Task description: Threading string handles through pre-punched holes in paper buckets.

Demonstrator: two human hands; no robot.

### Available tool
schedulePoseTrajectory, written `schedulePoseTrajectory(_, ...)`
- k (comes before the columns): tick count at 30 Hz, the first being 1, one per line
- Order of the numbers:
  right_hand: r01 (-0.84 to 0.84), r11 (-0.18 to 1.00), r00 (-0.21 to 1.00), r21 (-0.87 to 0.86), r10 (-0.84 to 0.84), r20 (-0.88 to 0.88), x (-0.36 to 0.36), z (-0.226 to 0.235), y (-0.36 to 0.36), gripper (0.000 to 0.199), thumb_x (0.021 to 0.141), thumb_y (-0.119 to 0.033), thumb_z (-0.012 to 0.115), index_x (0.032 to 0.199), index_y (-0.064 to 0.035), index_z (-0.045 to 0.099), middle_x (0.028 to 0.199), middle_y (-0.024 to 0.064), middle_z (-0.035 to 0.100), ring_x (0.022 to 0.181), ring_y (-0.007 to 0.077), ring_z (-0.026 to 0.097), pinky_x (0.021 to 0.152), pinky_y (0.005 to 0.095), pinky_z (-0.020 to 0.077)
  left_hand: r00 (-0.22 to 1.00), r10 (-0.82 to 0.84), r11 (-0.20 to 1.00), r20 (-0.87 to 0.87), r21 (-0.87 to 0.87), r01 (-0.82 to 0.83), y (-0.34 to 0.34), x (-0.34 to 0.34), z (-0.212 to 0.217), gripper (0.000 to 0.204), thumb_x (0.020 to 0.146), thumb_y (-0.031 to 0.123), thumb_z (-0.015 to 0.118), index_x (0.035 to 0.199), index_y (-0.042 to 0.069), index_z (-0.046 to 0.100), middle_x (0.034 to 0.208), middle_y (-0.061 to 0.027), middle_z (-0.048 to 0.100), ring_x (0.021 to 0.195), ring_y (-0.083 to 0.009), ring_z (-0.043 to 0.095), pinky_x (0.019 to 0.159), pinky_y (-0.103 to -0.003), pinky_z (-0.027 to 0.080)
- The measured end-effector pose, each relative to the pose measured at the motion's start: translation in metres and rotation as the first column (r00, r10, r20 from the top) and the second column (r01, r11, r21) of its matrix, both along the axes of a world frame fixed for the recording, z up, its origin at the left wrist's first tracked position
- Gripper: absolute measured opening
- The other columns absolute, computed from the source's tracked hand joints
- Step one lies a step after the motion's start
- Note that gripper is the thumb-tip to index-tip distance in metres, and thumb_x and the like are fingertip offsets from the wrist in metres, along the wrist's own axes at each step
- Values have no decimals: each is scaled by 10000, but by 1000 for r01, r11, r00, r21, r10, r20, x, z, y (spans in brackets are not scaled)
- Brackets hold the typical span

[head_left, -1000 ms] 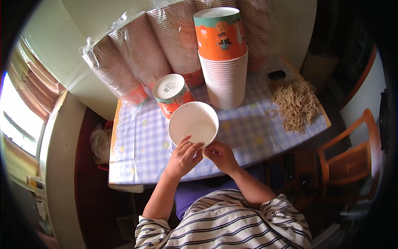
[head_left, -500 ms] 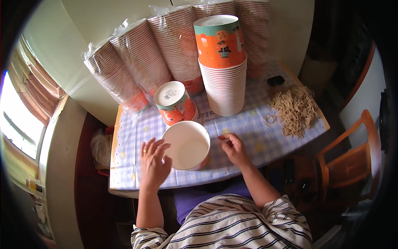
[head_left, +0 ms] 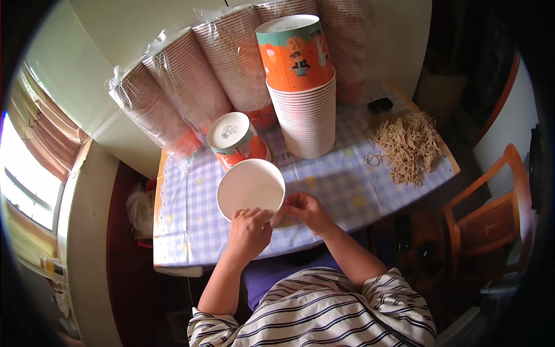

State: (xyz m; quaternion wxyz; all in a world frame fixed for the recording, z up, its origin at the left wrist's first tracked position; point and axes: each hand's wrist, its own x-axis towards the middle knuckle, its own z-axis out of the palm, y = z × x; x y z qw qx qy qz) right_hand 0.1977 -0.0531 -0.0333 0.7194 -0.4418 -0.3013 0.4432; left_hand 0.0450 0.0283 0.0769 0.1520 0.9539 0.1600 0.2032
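- A white paper cup (head_left: pixel 251 186) is held at the near edge of the table, open mouth facing up toward the camera, inside bare.
- The left hand (head_left: pixel 250 230) is closed on the cup's near rim, fingers curled over the lower edge.
- The right hand (head_left: pixel 308 209) is pinched at the cup's lower-right rim, fingertips touching it; whether anything small is held between them cannot be told.
- The hands are nearly touching each other below the cup.
- Just behind the cup, an orange-and-teal cup (head_left: pixel 236 140) is seen tilted, its white base turned up.
- A tall nested stack of cups (head_left: pixel 303 92) is stood upright right of that one, top cup printed orange and teal.
- Plastic-wrapped sleeves of cups (head_left: pixel 191 92) are leaned against the wall behind.
- A pile of tan strings (head_left: pixel 407 145) is spread on the checked tablecloth (head_left: pixel 191 220) at the right, well apart from the hands.
- A wooden chair (head_left: pixel 491 214) is seen at far right.
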Motion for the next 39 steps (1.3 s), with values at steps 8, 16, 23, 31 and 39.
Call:
schedulePoseTrajectory(8, 33, 998, 992, -48, -27, 120, -16, 2, 5, 161, 840, -96, 674, 938, -19, 573, 869, 34, 632, 790, 87, 607, 723, 224, 491, 998, 32, 994, -51, -104, -38, 12, -5, 2, 210, 716, 86, 626, 925, 64, 638, 829, -98, 651, 842, -290, 619, 803, -406, 438)
schedulePoseTrajectory(16, 82, 995, 969, -57, -66, 240, -18, 14, -2, 139, 836, -113, 666, 901, -23, 582, 799, 7, 621, 702, 48, 565, 649, 200, 465, 990, 136, 991, 49, -17, -135, 0, 20, -12, 173, 739, 199, 685, 857, 77, 653, 808, -84, 658, 761, -271, 632, 725, -381, 444)
schedulePoseTrajectory(23, 157, 983, 885, -100, -94, 457, -11, 19, -4, 156, 828, -127, 677, 897, -14, 593, 785, 20, 618, 685, 61, 562, 636, 218, 472, 987, 145, 987, 67, 57, -149, -1, 23, -16, 100, 726, 175, 679, 757, 86, 647, 755, -67, 644, 722, -261, 621, 673, -374, 425)
schedulePoseTrajectory(31, 218, 975, 878, -41, -177, 444, -18, 21, -2, 151, 811, -135, 673, 864, -14, 601, 771, 63, 609, 676, 115, 555, 614, 260, 457, 980, 110, 990, 168, 69, -123, -1, 25, -22, 204, 723, 118, 667, 917, 94, 609, 742, -65, 631, 724, -260, 619, 699, -376, 447)
schedulePoseTrajectory(39, 200, 978, 864, -66, -144, 483, -18, 30, -6, 104, 841, -110, 647, 896, -34, 602, 807, 53, 608, 707, 102, 575, 638, 246, 471, 977, 51, 990, 205, 122, -77, 0, 24, -24, 229, 704, 93, 678, 925, 79, 617, 734, -59, 637, 716, -233, 630, 735, -363, 470)
